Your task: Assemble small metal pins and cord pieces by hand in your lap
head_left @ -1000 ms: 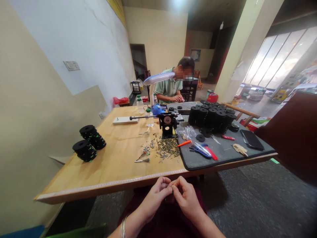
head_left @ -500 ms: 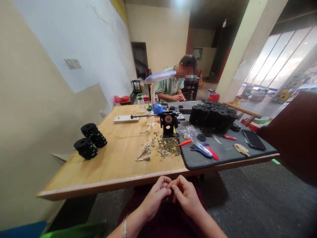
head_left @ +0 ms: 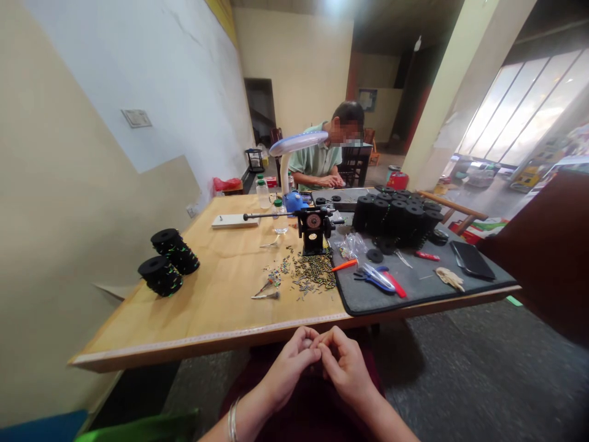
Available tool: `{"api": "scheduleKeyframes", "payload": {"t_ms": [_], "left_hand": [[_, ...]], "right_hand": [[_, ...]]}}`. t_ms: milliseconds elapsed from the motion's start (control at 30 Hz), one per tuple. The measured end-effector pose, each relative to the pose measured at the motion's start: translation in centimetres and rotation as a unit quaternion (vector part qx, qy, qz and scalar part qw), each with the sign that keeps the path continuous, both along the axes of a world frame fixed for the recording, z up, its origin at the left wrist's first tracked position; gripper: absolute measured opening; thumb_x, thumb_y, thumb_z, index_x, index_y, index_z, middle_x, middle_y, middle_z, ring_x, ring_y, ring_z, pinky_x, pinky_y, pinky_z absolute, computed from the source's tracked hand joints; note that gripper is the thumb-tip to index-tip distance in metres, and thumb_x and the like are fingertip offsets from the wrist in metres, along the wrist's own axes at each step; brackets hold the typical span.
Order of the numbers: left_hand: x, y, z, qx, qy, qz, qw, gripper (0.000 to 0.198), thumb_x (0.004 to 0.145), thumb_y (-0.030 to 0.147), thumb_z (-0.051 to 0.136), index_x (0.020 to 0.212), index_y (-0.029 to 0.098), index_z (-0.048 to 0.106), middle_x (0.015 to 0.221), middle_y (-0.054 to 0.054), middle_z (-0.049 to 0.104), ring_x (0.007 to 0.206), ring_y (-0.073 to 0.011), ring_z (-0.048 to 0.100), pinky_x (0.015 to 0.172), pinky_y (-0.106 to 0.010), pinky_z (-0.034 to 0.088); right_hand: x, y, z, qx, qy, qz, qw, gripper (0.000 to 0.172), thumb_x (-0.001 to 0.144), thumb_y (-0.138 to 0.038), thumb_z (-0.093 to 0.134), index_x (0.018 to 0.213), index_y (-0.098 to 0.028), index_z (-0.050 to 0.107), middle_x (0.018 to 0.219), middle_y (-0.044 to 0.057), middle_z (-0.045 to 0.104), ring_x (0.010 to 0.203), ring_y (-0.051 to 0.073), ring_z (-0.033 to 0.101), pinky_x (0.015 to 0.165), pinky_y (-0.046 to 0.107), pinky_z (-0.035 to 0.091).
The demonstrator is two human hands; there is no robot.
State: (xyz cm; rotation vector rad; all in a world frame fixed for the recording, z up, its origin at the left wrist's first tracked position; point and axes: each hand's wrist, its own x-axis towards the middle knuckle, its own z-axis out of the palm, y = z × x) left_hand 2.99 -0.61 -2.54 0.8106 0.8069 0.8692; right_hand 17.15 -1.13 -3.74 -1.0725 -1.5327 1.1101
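Observation:
Just off the table's front edge, my left hand [head_left: 298, 356] and my right hand [head_left: 341, 356] meet fingertip to fingertip. Both are closed in a pinch. Whatever lies between the fingers is too small or too hidden to name. On the table [head_left: 207, 294] beyond them lies a scatter of small dark and yellow pieces [head_left: 315, 271], with smaller coloured bits [head_left: 275, 276] to its left. A thin tool with a dark end [head_left: 265, 296] rests nearer the edge. Behind the pieces stands a black winding device [head_left: 313, 230] with a long rod pointing left.
Two black spools [head_left: 160, 276] stand at the left; many more black spools [head_left: 396, 215] crowd the grey mat [head_left: 368, 301]. Blue-handled pliers [head_left: 380, 278], a glove [head_left: 450, 278] and a black phone-like slab [head_left: 472, 259] lie there too. A lamp [head_left: 285, 162] rises before a seated person [head_left: 317, 162].
My fingers have shifted slightly, with the left thumb nearer the right fingertips. The things on the table stay as they were.

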Motion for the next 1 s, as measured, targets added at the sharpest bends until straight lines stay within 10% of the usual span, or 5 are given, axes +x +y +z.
{"api": "scheduleKeyframes", "payload": {"t_ms": [667, 1000], "left_hand": [[-0.6, 0.0, -1.5, 0.016, -0.004, 0.002, 1.000, 0.016, 0.066, 0.016, 0.053, 0.075, 0.021, 0.041, 0.069, 0.002, 0.061, 0.068, -0.0147, 0.058, 0.056, -0.023, 0.033], [-1.2, 0.3, -1.3, 0.053, -0.044, 0.005, 0.998, 0.019, 0.069, 0.020, 0.056, 0.075, 0.021, 0.038, 0.093, -0.013, 0.074, 0.078, -0.0206, 0.065, 0.057, -0.025, 0.029]], "right_hand": [[1.1, 1.0, -0.4, -0.132, 0.152, -0.019, 0.979, 0.033, 0.080, -0.049, 0.063, 0.075, -0.017, 0.057, 0.060, -0.003, 0.061, 0.037, 0.006, 0.041, 0.045, 0.022, 0.040], [2.8, 3.3, -1.1, 0.059, -0.119, -0.126, 0.983, 0.024, 0.088, -0.040, 0.052, 0.081, -0.019, 0.060, 0.071, 0.004, 0.066, 0.062, 0.019, 0.060, 0.060, 0.026, 0.044]]}}
